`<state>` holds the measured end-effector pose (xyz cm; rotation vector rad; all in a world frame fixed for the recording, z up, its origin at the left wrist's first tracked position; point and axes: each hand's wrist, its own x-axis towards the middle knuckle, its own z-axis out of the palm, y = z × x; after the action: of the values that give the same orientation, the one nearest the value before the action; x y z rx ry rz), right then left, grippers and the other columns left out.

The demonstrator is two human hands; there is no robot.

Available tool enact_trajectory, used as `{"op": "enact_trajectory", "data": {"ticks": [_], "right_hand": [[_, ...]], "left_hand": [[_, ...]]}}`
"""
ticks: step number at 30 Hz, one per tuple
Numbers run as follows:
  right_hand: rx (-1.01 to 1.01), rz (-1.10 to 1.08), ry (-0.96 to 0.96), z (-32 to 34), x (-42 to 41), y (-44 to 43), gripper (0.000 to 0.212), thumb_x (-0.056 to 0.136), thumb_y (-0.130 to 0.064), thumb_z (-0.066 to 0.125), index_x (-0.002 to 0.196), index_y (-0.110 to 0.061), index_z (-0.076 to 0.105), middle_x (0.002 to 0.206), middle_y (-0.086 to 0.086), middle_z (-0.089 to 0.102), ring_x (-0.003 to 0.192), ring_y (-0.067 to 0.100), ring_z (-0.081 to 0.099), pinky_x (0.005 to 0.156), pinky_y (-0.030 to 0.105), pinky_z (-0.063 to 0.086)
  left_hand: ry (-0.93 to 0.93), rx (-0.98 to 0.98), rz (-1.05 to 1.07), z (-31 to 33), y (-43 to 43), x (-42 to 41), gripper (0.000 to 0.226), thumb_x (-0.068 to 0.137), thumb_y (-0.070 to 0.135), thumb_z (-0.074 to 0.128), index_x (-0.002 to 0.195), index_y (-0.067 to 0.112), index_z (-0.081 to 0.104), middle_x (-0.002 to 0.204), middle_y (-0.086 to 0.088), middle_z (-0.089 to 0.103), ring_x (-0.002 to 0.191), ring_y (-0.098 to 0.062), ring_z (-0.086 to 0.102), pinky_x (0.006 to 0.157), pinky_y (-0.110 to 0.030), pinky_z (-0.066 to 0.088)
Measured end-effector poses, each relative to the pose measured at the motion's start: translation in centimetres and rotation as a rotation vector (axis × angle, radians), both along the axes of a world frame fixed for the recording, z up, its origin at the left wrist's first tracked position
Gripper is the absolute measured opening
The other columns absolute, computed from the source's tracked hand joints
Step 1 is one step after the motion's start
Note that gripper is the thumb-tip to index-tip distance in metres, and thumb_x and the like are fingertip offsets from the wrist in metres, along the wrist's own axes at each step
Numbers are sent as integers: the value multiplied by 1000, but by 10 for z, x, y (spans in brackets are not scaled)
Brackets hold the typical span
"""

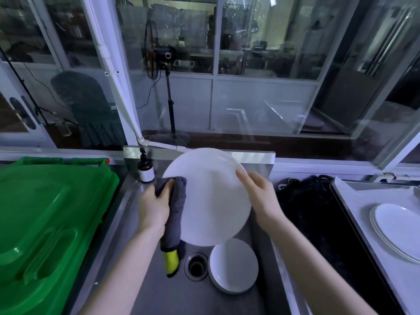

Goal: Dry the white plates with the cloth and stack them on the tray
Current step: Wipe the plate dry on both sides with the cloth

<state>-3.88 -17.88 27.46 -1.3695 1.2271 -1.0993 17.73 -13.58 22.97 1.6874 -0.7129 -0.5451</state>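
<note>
A large white plate [211, 196] is held tilted above the steel sink [159, 292]. My right hand [259, 194] grips its right rim, thumb on the face. My left hand [154, 205] grips a grey cloth [176, 212] with a yellow end and presses it against the plate's left edge. Smaller white plates [234, 266] lie stacked in the sink beside the drain [196, 266]. On the right, a stack of white plates [400, 230] rests on the tray [354, 201].
A green bin lid [50, 219] covers the left side. A brown pump bottle [146, 167] stands at the sink's back left corner. A black tangled mass [313, 212] lies between sink and tray. Glass windows rise behind the counter.
</note>
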Motion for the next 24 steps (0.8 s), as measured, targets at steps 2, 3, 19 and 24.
{"op": "enact_trajectory", "data": {"ticks": [2, 3, 19, 24], "right_hand": [[-81, 215, 143, 24, -10, -12, 28, 95, -44, 64, 80, -23, 75, 81, -3, 74, 78, 19, 68, 74, 39, 51], [-122, 323, 264, 32, -10, -15, 30, 95, -46, 63, 76, -25, 74, 76, -6, 72, 74, 16, 66, 72, 36, 50], [50, -373, -137, -7, 32, 14, 54, 94, -49, 59, 58, -11, 45, 57, -6, 46, 58, 14, 43, 60, 31, 36], [177, -388, -239, -32, 53, 38, 37, 95, -59, 49, 91, -30, 72, 83, -9, 73, 87, 16, 69, 81, 37, 57]], "left_hand": [[-240, -41, -138, 13, 1, 2, 24, 88, 35, 69, 79, 14, 63, 71, 6, 66, 77, -15, 66, 63, -28, 46], [-371, -46, -233, 22, 2, 1, 24, 86, 36, 71, 74, 18, 60, 67, 7, 65, 71, -6, 63, 61, -23, 44], [121, 121, 115, 5, 0, -24, 42, 92, 47, 60, 88, 7, 67, 87, -12, 70, 87, -32, 67, 73, -37, 51], [342, 185, 196, -17, 7, -30, 47, 93, 49, 59, 97, 4, 68, 99, -16, 69, 94, -34, 66, 73, -36, 47]]}}
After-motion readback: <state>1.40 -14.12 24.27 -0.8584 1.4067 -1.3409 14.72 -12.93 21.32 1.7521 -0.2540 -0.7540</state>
